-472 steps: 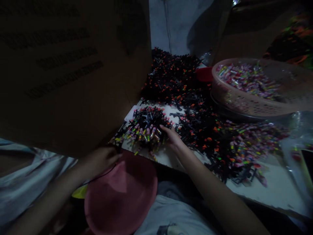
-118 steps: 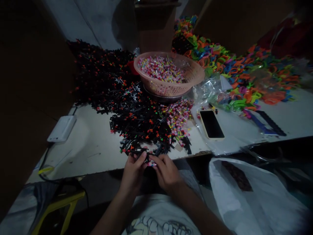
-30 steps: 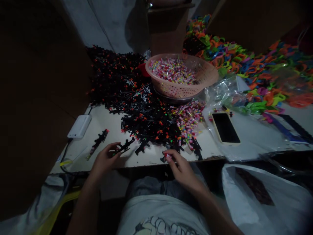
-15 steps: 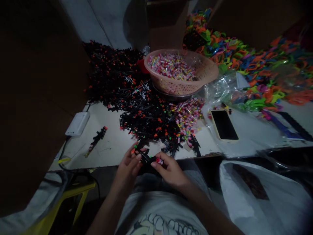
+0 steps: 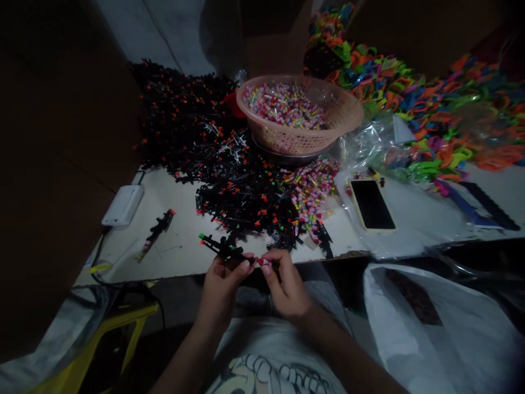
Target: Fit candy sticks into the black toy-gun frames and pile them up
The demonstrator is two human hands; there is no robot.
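My left hand (image 5: 223, 282) is closed on a black toy gun (image 5: 223, 249) with a green and orange tip that points up and left. Between the thumb and fingers of my right hand (image 5: 287, 282) is a small wrapped candy tube (image 5: 264, 262), red, pink and white. The tube is at the rear end of the gun; whether it is inserted I cannot tell. Just beyond my hands lies a heap of black toy guns (image 5: 246, 202), with a smaller pile of candy tubes (image 5: 314, 191) at its right. One toy gun with a tube at its end (image 5: 158, 232) lies apart on the left.
A pink plastic basket (image 5: 295, 139) of candy tubes stands on a metal bowl at the back. A phone (image 5: 372, 205) lies on clear plastic to the right, before a heap of colourful plastic pieces (image 5: 410, 104). A white power bank (image 5: 123, 205) sits left; a white sack (image 5: 394, 306) hangs below the table edge.
The toy gun has turned in my left hand, so its tip now sticks out up and left. My right hand has brought the candy tube to its rear end. The view has shifted slightly.
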